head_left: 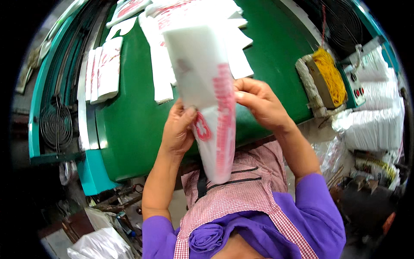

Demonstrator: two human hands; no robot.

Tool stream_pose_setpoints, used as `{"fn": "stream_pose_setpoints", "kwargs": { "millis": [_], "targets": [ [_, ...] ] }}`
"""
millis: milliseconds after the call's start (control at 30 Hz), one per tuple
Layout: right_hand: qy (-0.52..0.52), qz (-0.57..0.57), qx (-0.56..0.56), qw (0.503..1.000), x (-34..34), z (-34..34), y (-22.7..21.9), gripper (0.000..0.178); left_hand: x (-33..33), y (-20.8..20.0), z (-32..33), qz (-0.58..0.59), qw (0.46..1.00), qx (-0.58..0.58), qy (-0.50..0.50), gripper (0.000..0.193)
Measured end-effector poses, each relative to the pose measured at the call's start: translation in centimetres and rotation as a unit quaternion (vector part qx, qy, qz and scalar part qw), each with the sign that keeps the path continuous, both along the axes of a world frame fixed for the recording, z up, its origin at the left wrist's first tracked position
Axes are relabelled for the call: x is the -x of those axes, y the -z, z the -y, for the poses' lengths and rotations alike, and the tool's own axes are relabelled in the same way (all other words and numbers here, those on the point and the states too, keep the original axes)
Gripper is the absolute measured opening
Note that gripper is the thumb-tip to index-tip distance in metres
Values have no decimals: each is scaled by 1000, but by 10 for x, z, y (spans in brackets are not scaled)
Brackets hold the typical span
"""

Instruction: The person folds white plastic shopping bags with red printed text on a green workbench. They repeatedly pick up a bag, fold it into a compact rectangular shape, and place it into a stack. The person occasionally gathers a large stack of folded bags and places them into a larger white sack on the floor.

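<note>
A long folded bundle of white plastic bags [198, 56] with red print is held up in front of me, above the near edge of the green table. Its lower end hangs before my checked apron. My left hand [179, 131] grips its left edge, thumb on the front and fingers behind. On the opposite edge my right hand [261, 103] pinches the plastic between thumb and fingers. Part of the bundle is smeared by motion. Behind it, a pile of white printed bags [159, 77] lies on the table, partly hidden. Another folded stack of bags [108, 71] lies to the left.
The green table [129, 142] has metal side rails. A box of yellow ties [330, 77] stands at its right edge, beside a control box [357, 88] with red buttons. Wrapped white packs [375, 121] are piled at the far right. Teal machine framing [92, 170] borders the left side.
</note>
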State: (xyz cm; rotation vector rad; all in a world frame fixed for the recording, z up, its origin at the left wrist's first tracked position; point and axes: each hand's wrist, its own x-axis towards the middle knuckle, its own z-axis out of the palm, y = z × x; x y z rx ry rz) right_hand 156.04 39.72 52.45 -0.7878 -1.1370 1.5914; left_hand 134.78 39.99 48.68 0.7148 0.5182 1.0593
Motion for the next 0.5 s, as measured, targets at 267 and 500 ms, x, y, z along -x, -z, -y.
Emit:
{"fn": "stream_pose_setpoints", "kwargs": {
  "millis": [267, 500],
  "targets": [
    [-163, -290, -16, 943, -11, -20, -15, 16, 16, -19, 18, 45, 997, -65, 11, 29],
    [-217, -172, 84, 957, 11, -14, -5, 15, 14, -69, 27, 165, 985, 42, 37, 33]
  ]
}}
